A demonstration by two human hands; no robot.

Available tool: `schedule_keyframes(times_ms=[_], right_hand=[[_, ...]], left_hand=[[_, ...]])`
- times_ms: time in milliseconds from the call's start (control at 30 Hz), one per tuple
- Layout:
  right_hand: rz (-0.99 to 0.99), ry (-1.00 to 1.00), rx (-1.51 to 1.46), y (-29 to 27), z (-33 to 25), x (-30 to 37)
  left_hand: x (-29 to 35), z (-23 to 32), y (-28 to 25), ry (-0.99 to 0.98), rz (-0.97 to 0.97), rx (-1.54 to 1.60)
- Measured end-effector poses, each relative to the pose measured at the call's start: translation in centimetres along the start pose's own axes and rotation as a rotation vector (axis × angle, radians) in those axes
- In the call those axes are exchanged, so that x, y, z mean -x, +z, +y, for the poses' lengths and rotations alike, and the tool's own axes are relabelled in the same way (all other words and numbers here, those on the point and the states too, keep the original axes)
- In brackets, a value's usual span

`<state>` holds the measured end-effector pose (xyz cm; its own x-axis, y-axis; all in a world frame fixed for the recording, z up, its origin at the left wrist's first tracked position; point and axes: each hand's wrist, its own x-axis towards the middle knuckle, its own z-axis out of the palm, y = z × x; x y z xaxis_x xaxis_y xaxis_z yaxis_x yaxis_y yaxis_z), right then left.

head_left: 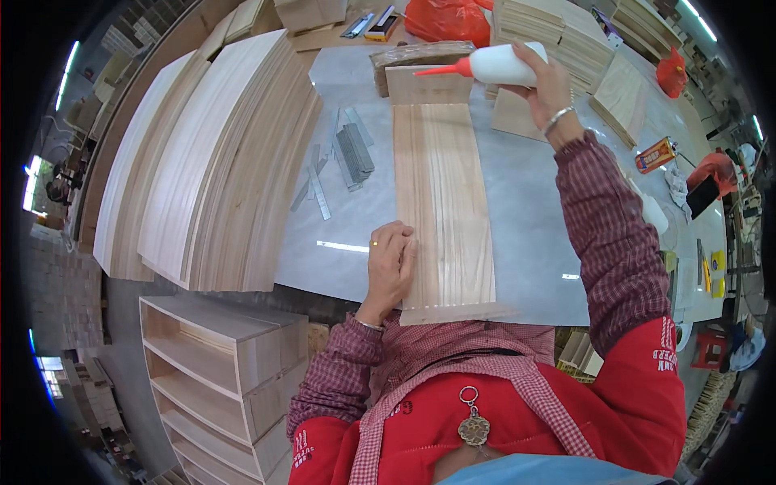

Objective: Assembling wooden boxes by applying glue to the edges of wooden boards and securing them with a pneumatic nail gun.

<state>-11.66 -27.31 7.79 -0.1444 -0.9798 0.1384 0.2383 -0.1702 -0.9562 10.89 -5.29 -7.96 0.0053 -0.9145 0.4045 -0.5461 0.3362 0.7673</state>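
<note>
A long pale wooden board [443, 202] lies lengthwise in front of me, its near end close to my body. Small white dots run along that near end, beside a thin wood strip [461, 314]. My left hand [392, 263] is closed at the board's left edge, fingers bent over it. Raised over the far right, my right hand [546, 85] grips a white squeeze bottle [503, 65]. The bottle is tilted nearly level, its red nozzle pointing left above a short wooden panel [428, 85] at the board's far end. Behind that panel sits a wrapped block [384, 61].
Tall stacks of wooden panels [234, 162] fill the left side. Thin grey metal strips [353, 153] lie left of the board. Below left stand open wooden boxes [202, 364]. More panels [529, 24], a red bag [449, 20] and an orange-red can [655, 155] are farther off.
</note>
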Motion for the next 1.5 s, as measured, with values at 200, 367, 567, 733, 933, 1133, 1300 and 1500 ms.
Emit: schedule_keyframes(times_ms=[200,367,567,733,933,1133,1300,1500], right_hand=[[0.018,0.004,0.019,3.1,3.0,-2.8],[0.042,0.010,0.049,4.1,3.9,-4.0],[0.043,0.002,0.087,5.1,4.2,-4.4],[0.058,0.018,0.080,6.3,2.9,-3.1],[0.074,0.005,0.117,5.2,2.1,-2.9],[0.106,-0.051,0.185,1.6,2.2,-4.0],[0.154,-0.098,0.224,-1.7,2.5,-4.7],[0.218,-0.125,0.281,-4.1,1.4,-4.1]], left_hand=[[-0.1,0.3,-0.2,0.026,-0.003,0.005],[-0.2,0.3,-0.2,0.000,-0.004,0.031],[-0.1,0.2,-0.1,-0.017,0.013,0.047],[0.0,0.2,-0.2,-0.033,0.022,0.047],[0.0,0.1,-0.1,-0.038,0.000,0.020],[0.0,0.0,-0.2,-0.035,-0.026,-0.011],[0.0,0.2,-0.2,-0.046,-0.050,-0.031],[0.0,0.4,-0.1,-0.050,-0.056,-0.036]])
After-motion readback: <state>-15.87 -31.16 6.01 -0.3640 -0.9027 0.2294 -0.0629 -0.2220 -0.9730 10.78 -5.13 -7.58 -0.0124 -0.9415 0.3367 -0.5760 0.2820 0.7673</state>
